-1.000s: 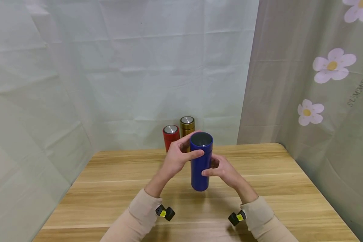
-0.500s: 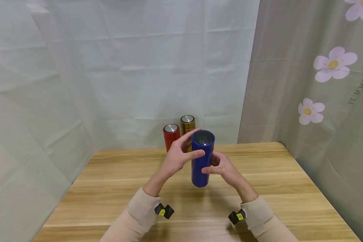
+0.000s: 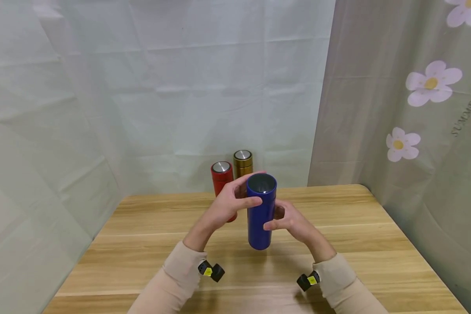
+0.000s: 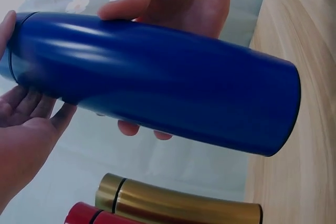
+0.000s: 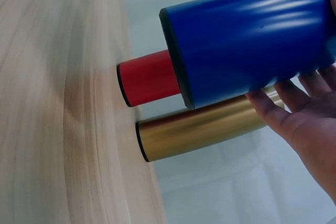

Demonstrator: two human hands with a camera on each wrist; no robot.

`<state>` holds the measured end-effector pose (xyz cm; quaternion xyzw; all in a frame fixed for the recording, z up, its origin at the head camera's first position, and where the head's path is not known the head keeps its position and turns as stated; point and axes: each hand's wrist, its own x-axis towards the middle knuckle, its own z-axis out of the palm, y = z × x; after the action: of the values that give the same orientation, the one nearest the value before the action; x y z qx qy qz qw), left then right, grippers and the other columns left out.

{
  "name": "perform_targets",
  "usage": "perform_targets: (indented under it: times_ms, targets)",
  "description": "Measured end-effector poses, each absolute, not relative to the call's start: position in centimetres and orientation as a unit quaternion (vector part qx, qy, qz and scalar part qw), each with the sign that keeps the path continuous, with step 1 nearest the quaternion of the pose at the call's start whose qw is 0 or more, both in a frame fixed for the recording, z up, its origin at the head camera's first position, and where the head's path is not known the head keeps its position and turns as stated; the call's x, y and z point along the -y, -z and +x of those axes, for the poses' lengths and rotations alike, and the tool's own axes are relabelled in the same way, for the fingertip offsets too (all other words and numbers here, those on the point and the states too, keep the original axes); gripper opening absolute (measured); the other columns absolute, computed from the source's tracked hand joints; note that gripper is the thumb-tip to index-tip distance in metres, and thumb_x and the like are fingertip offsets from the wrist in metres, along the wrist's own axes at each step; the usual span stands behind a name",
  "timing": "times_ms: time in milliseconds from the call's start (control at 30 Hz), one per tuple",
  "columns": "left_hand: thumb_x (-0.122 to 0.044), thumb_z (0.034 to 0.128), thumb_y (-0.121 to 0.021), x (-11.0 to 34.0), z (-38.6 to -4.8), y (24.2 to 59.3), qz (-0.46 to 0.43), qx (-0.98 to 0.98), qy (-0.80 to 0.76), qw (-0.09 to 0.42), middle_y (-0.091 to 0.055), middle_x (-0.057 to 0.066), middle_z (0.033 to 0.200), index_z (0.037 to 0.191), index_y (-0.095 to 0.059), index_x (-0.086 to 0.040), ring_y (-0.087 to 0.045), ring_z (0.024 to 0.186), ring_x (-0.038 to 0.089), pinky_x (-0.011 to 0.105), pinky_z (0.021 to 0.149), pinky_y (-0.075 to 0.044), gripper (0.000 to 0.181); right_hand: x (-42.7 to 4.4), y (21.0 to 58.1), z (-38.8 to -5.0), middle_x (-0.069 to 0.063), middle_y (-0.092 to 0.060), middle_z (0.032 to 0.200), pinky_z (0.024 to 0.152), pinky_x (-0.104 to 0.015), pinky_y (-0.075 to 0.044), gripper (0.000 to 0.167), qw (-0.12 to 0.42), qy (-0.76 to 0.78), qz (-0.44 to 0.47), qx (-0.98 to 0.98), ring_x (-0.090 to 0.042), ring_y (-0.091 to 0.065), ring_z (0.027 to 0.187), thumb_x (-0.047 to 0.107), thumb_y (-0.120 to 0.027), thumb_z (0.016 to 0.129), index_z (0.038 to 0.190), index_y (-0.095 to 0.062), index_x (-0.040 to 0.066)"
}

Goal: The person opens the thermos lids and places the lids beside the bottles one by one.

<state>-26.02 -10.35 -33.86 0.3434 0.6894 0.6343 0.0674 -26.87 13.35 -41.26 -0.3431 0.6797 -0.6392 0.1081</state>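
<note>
Between both hands a blue thermos flask (image 3: pixel 260 222) is held upright, its dark round top tipped a little toward the head camera. My left hand (image 3: pixel 228 200) grips it near the top, thumb on the near side. Lower down, my right hand (image 3: pixel 292 222) holds the body from the right, thumb across the front. In the left wrist view the flask's smooth blue side (image 4: pixel 173 82) fills the middle. Its dark-edged base (image 5: pixel 176 59) shows in the right wrist view, off the wood. The far fingers are partly hidden behind the flask.
Behind the left hand stand a red thermos flask (image 3: pixel 221 176) and a gold thermos flask (image 3: pixel 243 163), both upright with silver-topped lids. The wooden table (image 3: pixel 141 244) has a back edge against a pale curtain (image 3: pixel 204 87). A flowered curtain (image 3: pixel 361 109) hangs at the right.
The blue flask rose slightly and tilted, then came back down a little, with both hands still holding it. The red and gold flasks have stayed in place.
</note>
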Motion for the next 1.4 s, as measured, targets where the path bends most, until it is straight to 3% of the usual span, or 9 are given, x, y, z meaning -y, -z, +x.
perform_targets:
  times_ms: [300, 467, 767, 867, 1100, 1400]
  targets:
    - [-0.034, 0.0931, -0.080, 9.5, -25.5, 34.3, 0.314, -0.687, -0.655, 0.016, -0.067, 0.008, 0.137, 0.152, -0.054, -0.020, -0.065, 0.125, 0.027, 0.049, 0.106, -0.051, 0.066, -13.1, 41.4, -26.6, -0.018, -0.068, 0.131, 0.097, -0.047, -0.055, 0.067, 0.088, 0.636, -0.330, -0.692, -0.036, -0.067, 0.115, 0.029, -0.078, 0.090, 0.146, -0.054, 0.002]
    - [-0.038, 0.0914, -0.081, 9.0, -25.4, 34.5, 0.298, -0.692, -0.657, -0.015, -0.068, 0.004, 0.135, 0.149, -0.057, -0.023, -0.065, 0.122, 0.024, 0.049, 0.105, -0.051, 0.065, -12.9, 41.4, -26.5, -0.016, -0.068, 0.130, 0.096, -0.047, -0.055, 0.066, 0.072, 0.636, -0.316, -0.701, -0.035, -0.067, 0.113, 0.031, -0.079, 0.090, 0.146, -0.055, 0.005]
    - [-0.048, 0.0867, -0.084, 8.6, -25.5, 34.9, 0.287, -0.693, -0.657, -0.070, -0.068, 0.008, 0.135, 0.150, -0.056, -0.016, -0.065, 0.122, 0.025, 0.045, 0.105, -0.051, 0.076, -12.2, 41.5, -26.5, -0.015, -0.068, 0.132, 0.100, -0.052, -0.054, 0.065, 0.061, 0.646, -0.288, -0.704, -0.033, -0.067, 0.117, 0.030, -0.080, 0.089, 0.146, -0.057, 0.008]
    - [-0.047, 0.0891, -0.082, 9.0, -25.7, 35.0, 0.299, -0.700, -0.646, -0.052, -0.065, 0.007, 0.140, 0.153, -0.052, -0.018, -0.063, 0.127, 0.025, 0.047, 0.106, -0.051, 0.077, -12.2, 41.5, -26.5, -0.015, -0.068, 0.133, 0.101, -0.051, -0.054, 0.065, 0.063, 0.645, -0.284, -0.706, -0.033, -0.067, 0.118, 0.028, -0.080, 0.089, 0.147, -0.056, 0.009]
    - [-0.040, 0.0956, -0.076, 10.5, -26.2, 34.3, 0.367, -0.684, -0.628, 0.043, -0.060, 0.008, 0.146, 0.161, -0.039, -0.027, -0.061, 0.130, 0.027, 0.048, 0.108, -0.050, 0.076, -12.5, 41.7, -26.7, -0.015, -0.066, 0.137, 0.102, -0.047, -0.054, 0.070, 0.094, 0.641, -0.318, -0.692, -0.033, -0.066, 0.122, 0.026, -0.080, 0.089, 0.150, -0.052, 0.005]
    - [-0.038, 0.0958, -0.076, 11.4, -26.5, 33.8, 0.393, -0.669, -0.625, 0.084, -0.062, 0.011, 0.144, 0.160, -0.042, -0.021, -0.060, 0.131, 0.029, 0.046, 0.109, -0.049, 0.074, -12.5, 41.5, -26.6, -0.017, -0.066, 0.136, 0.102, -0.044, -0.053, 0.070, 0.094, 0.640, -0.349, -0.678, -0.035, -0.066, 0.120, 0.027, -0.080, 0.088, 0.147, -0.054, 0.002]
